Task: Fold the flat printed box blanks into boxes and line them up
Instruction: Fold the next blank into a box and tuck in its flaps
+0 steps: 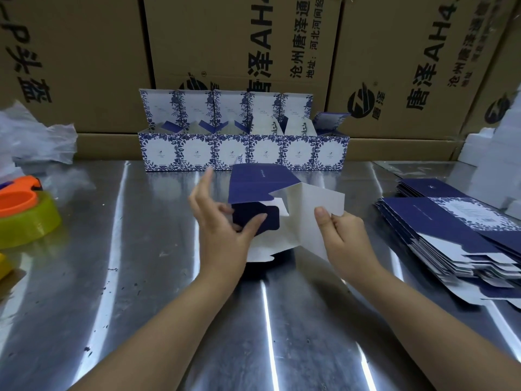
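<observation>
1. Steel table (pixel 141 277), scuffed and glaring, both forearms reaching in over it.
2. Left hand (pixel 222 221): thumb and curled fingers pinch a navy flap of the half-folded blank (pixel 301 221); index finger sticks up straight.
3. Right hand (pixel 341 232): thumb on top, fingers curled beneath, gripping the blank's white inner panel at its right edge.
4. Blank sits mid-table between the hands, navy side up at the back.
5. Right: fanned stack of flat blanks (pixel 451 235). Left: yellow tape roll (pixel 25 221).
6. Beyond: row of folded boxes (pixel 242 150), six touching side by side, lids open.
7. Behind: brown cartons (pixel 225 52).
</observation>
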